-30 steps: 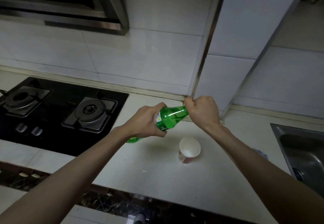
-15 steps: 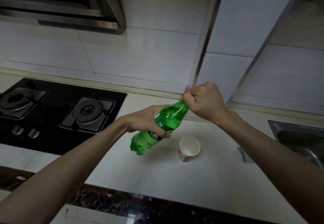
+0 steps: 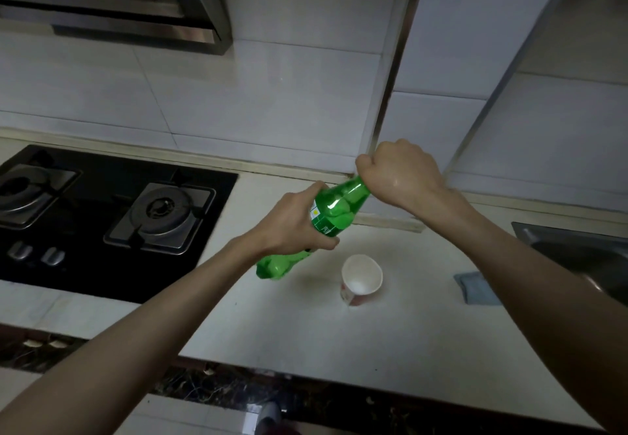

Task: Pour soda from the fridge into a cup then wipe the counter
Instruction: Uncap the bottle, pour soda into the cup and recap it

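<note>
In the head view, the green soda bottle [image 3: 334, 208] is held in the air above the counter [image 3: 339, 342], tilted with its neck up to the right and its base down to the left. The left hand [image 3: 292, 227] wraps round the labelled middle, fingers curled under the body. The right hand [image 3: 397, 172] is closed in a fist over the top of the neck. The cap is hidden inside that fist, so it cannot be told whether it is on or off. The paper cup [image 3: 362, 276] stands upright on the counter, below the bottle and apart from it. A blue cloth [image 3: 475, 288] is partly covered by the right forearm. The sink [image 3: 577, 251] is cut off at the right edge.
</note>
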`<act>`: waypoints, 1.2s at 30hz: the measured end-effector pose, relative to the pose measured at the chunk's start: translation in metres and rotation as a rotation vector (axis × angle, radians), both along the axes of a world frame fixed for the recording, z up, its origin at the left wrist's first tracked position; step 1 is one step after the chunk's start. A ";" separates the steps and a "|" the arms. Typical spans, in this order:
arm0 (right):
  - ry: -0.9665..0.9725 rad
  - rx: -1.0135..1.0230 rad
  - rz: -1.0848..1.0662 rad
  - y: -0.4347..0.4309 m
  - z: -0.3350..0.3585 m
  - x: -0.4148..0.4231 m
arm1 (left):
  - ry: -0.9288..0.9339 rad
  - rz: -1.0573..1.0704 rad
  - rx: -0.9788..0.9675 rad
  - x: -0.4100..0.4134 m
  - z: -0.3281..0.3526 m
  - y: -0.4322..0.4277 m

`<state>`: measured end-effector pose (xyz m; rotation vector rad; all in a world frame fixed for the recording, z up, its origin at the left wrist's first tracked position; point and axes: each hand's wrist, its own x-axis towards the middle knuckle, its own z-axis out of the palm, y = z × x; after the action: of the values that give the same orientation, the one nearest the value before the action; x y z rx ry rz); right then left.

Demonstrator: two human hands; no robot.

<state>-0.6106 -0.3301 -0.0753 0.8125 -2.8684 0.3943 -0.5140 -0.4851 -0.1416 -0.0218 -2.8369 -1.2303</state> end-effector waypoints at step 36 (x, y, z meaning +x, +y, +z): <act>0.166 -0.198 0.399 0.034 -0.068 -0.007 | -0.131 -0.168 0.128 -0.016 -0.052 -0.010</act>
<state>-0.6173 -0.2962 -0.1428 1.3090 -2.4596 0.6097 -0.5297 -0.4948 -0.1939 -0.1852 -2.9108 -1.4975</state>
